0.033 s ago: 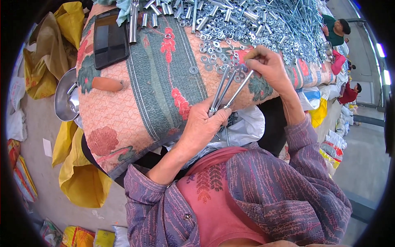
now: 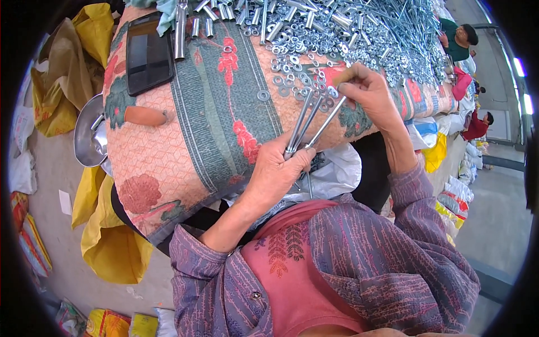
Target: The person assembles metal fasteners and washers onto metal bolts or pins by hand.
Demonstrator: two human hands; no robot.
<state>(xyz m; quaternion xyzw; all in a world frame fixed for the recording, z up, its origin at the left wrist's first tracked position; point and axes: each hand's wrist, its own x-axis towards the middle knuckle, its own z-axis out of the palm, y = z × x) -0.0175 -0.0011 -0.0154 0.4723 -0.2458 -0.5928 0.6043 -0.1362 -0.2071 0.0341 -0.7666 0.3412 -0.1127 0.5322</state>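
Note:
My left hand [image 2: 281, 164] is closed around several long metal bolts [image 2: 303, 124], which fan out upward over the table's near edge. One long bolt [image 2: 327, 122] slants away from the others toward my right hand [image 2: 364, 92]. Thumb and fingers of that hand are pinched at its upper end; whatever small part they hold is hidden. Just past the fingertips, loose flat washers [image 2: 284, 90] lie scattered on the patterned cloth [image 2: 219, 106]. Behind them spreads a large pile of metal sleeves, washers and nuts [image 2: 314, 39].
Long thin bolts [image 2: 401, 28] heap at the far right. On the left lie a black tablet-like device [image 2: 149, 56], a brown tapered piece [image 2: 146, 115] and a metal bowl [image 2: 84, 140] beside the table. A white bag [image 2: 342, 168] hangs below my hands. Other people [image 2: 457, 42] sit farther right.

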